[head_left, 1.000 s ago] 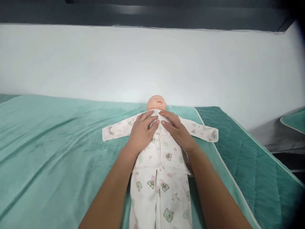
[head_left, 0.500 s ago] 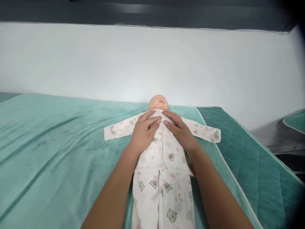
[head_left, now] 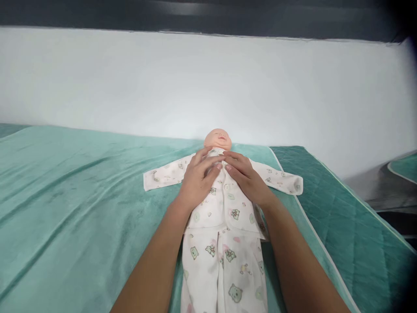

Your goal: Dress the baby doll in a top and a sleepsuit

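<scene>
Your left hand (head_left: 198, 179) and right hand (head_left: 247, 178) lie equally near, fingers slightly spread on the chest of the doll (head_left: 224, 211), its length running from the far edge of the bed (head_left: 97, 208) towards you

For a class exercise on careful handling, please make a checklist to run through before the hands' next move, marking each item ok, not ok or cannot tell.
1. Left hand on the shirt: ok.
2. Right hand on the shirt: ok.
3. Both sleeves spread outward: ok.
4. Doll's head uncovered: ok.
5. Front of the shirt fully fastened: cannot tell, hands cover part.
6. Whole of the trousers in view: not ok, the picture's lower edge cuts them off.
</scene>
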The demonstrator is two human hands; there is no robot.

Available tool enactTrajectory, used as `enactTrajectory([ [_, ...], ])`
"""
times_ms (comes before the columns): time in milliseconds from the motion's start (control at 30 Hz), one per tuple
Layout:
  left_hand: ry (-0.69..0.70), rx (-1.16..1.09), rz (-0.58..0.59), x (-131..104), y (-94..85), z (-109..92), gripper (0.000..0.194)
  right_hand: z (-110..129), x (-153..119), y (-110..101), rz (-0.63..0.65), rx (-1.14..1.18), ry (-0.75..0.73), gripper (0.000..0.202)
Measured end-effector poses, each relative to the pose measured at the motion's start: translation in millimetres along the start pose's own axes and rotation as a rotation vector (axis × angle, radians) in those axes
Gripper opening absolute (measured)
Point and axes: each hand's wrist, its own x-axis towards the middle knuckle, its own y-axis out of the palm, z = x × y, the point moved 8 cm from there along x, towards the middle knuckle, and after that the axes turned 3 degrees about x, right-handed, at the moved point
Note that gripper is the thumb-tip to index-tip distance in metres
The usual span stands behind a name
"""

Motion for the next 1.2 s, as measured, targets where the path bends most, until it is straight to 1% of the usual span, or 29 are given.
enactTrajectory([
  [100,0.002,-0.01,0.016,0,1.0,0,0.029,0,1,-1,-0.019,0.023,-0.009,0.037],
  [167,-0.005,-0.018,-0.001,0,-0.6,1,0.027,-1,0,-6,-0.105,0.087,-0.018,0.037],
  [233,0.007,-0.02,-0.043,0,-4.7,0,0.026,-4,-5,-13,-0.216,0.145,-0.002,0.036],
  [300,0.052,0.0,-0.076,-2,-8.6,-7,0.022,-5,-18,-15,-0.287,0.173,0.038,0.036],
  [333,0.083,0.016,-0.076,-4,-9.4,-11,0.02,-5,-28,-14,-0.298,0.176,0.054,0.038],
  [400,0.138,0.045,-0.04,-14,-8.2,-20,0.019,1,-55,-8,-0.273,0.156,0.06,0.044],
  [467,0.159,0.06,-0.004,-30,-7.6,-25,0.023,11,-90,2,-0.202,0.086,0.042,0.05],
  [533,0.145,0.065,-0.005,-55,-11.1,-24,0.027,19,-129,11,-0.13,-0.006,0.057,0.055],
  [600,0.102,0.071,-0.043,-88,-19.6,-19,0.028,24,-168,18,-0.055,-0.106,0.081,0.056],
  [667,0.045,0.093,-0.082,-127,-30.4,-12,0.027,28,-203,18,-0.019,-0.186,0.082,0.056],
  [733,-0.01,0.121,-0.081,-164,-39.0,-5,0.027,31,-230,14,-0.014,-0.227,0.09,0.055],
  [767,-0.034,0.132,-0.055,-180,-40.9,-2,0.027,32,-241,12,-0.016,-0.232,0.102,0.053],
  [833,-0.061,0.146,-0.003,-204,-42.6,0,0.029,34,-259,9,-0.041,-0.219,0.131,0.049],
  [867,-0.068,0.154,0.015,-212,-42.7,1,0.03,36,-266,7,-0.066,-0.205,0.146,0.047],
  [967,-0.071,0.175,0.016,-221,-42.0,-2,0.029,49,-282,7,-0.157,-0.155,0.161,0.045],
  [1033,-0.074,0.168,-0.005,-225,-40.7,-6,0.024,60,-288,14,-0.17,-0.133,0.141,0.047],
  [1133,-0.076,0.165,-0.038,-235,-38.0,-14,0.018,72,-290,27,-0.172,-0.134,0.117,0.046],
  [1200,-0.035,0.206,-0.03,-245,-33.7,-22,0.021,73,-288,31,-0.208,-0.147,0.127,0.042],
])
